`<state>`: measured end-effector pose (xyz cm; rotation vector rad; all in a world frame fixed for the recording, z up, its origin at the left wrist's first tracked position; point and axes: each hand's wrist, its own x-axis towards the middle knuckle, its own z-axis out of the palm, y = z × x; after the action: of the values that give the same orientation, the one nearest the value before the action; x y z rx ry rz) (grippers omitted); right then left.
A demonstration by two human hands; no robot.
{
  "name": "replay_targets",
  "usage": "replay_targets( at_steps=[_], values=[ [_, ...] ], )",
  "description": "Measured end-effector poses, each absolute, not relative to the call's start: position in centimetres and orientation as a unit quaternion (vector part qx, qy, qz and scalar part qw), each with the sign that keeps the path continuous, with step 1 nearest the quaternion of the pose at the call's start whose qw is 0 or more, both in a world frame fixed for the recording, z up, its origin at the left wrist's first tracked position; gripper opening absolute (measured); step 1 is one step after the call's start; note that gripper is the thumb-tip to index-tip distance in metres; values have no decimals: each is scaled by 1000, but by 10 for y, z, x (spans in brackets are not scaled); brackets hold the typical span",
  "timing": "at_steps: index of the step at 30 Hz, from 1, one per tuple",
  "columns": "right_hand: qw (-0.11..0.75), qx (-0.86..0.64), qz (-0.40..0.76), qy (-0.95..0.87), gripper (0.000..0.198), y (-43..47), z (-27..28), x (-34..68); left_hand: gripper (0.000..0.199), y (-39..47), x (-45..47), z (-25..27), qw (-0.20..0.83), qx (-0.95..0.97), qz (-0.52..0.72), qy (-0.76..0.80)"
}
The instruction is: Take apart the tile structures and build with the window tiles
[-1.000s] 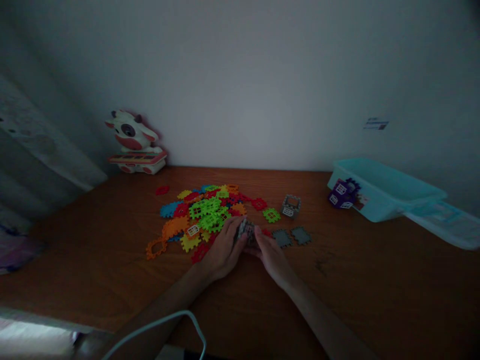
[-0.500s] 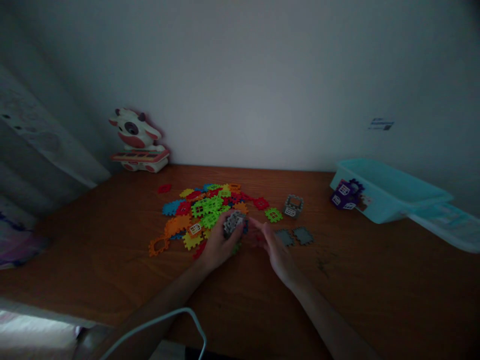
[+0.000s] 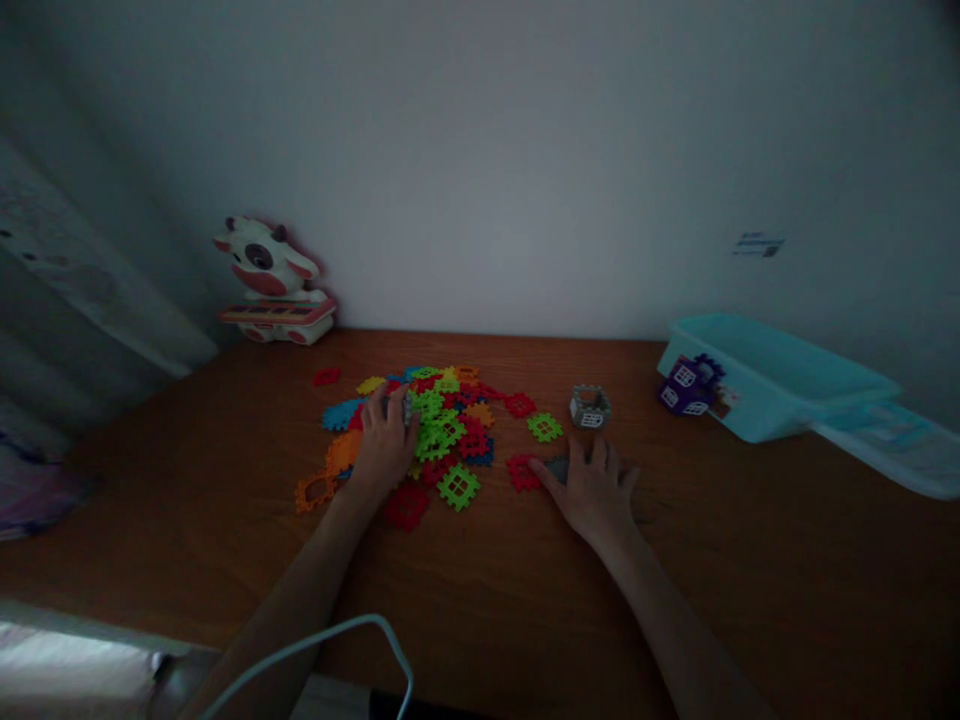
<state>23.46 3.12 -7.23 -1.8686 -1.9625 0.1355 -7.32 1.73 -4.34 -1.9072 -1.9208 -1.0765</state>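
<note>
On the wooden tabletop [image 3: 465, 585], left of mid, a pile of interlocking plastic tiles [image 3: 433, 420] (red, green, orange, yellow, blue) lies btwn the far & near edges. The L hand [image 3: 385, 437] is over the pile's left part, fingers bent downward, w/ a grey piece [image 3: 407, 408] showing by thumb & fingers; whether it is gripped can't be told. The R hand [image 3: 598, 492], fingers spread wide & closed on nothing, partly covers a grey tile [image 3: 556, 466], thumb just beside a red tile [image 3: 521, 472]. Toward the far edge, a grey box w/ window panels [image 3: 590, 409] stands nr a lime-green tile [image 3: 544, 427]. Far edge, right: a turquoise bin [image 3: 765, 415] w/ a purple toy house [image 3: 684, 390] just beside it. Far L corner: a cow-shaped toy keyboard [image 3: 277, 315]. Nr the near edge, a pale cable [image 3: 364, 619] crosses before the L forearm.
</note>
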Motion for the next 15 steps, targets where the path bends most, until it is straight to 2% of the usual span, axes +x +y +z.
replay_targets(
  at_steps=[4, 6, 11, 15],
  values=[
    [216, -633, 53, -742, 63, 30, -72, 225, 69, 19, -75, -58, 86, -650, -314, -686],
    [241, -612, 59, -751, 53, 32, -70, 223, 74, 20, -74, -59, 92, -652, -312, -685],
    [310, -577, 68, -753, 36, 40, -74, 226, 60, 16, -64, -47, 123, -675, -344, -641],
    [365, -534, 104, -756, 25, 45, -76, 229, 43, 2, -43, -35, 79, -765, -360, -527]
  ],
)
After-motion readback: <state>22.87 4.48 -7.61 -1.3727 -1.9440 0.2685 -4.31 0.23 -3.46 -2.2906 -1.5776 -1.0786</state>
